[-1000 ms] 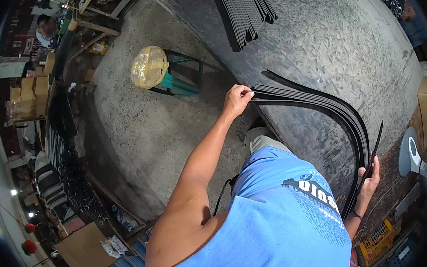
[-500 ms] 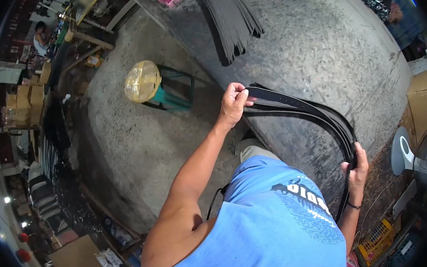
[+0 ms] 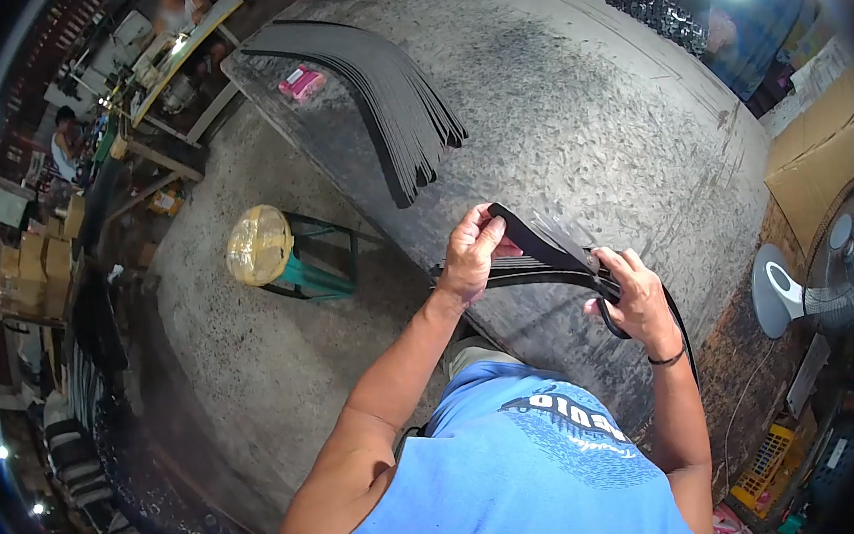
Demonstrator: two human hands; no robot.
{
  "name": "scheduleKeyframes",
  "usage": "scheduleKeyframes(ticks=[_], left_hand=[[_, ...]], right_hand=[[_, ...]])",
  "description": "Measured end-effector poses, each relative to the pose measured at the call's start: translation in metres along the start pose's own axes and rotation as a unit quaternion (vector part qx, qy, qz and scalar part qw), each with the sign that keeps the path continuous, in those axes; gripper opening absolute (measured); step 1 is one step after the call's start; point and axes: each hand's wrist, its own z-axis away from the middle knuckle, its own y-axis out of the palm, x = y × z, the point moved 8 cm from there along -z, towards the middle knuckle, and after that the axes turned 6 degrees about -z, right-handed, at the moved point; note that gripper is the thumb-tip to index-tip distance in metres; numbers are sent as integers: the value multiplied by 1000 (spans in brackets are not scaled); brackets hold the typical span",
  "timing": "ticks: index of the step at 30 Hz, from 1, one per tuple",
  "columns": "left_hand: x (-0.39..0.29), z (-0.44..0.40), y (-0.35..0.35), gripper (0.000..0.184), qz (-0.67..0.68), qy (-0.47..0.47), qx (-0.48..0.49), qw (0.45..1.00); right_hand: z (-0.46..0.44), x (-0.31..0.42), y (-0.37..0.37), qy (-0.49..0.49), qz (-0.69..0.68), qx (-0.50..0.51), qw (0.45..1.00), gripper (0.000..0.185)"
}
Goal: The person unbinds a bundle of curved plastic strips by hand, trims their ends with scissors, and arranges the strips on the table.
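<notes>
Between thumb and fingers, my left hand point(image 3: 473, 253) pinches the end of a black strip point(image 3: 535, 240), raised over the near edge of the grey table point(image 3: 555, 106). My right hand point(image 3: 636, 294) is closed around the black strips farther along, where one loops below the fingers. Under the raised strip lies a bundle of dark strips point(image 3: 538, 271), running from beside my left hand to my right hand and bending down past the wrist. A second fanned stack of dark strips point(image 3: 373, 85) rests farther up the table.
A pink packet point(image 3: 302, 83) lies near the table's left edge. Left of the table stands a green stool with a taped round top point(image 3: 260, 245). A fan point(image 3: 842, 244) and cardboard point(image 3: 820, 161) are at the right. Two people sit at the upper left.
My right hand has moved up and left along the strips, closer to my left hand. The raised strip end is higher above the bundle. The view has shifted, showing more of the far table.
</notes>
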Motion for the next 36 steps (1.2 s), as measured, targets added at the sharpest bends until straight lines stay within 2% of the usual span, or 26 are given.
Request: scheduleKeyframes(ticks=[1,5,13,36], left_hand=[[-2,2,4,14,-12,4,16,1000],[-3,4,8,14,-21,4,12,1000],[1,4,6,13,-28,6,32,999],[-6,8,10,14,-37,12,36,999]], right_hand=[[-2,4,0,-34,18,-6,999,74],[-8,9,2,-46,16,-8,999,73],[-12,13,7,-43,44,0,998,72],[-7,11,5,-36,20,1,999,71]])
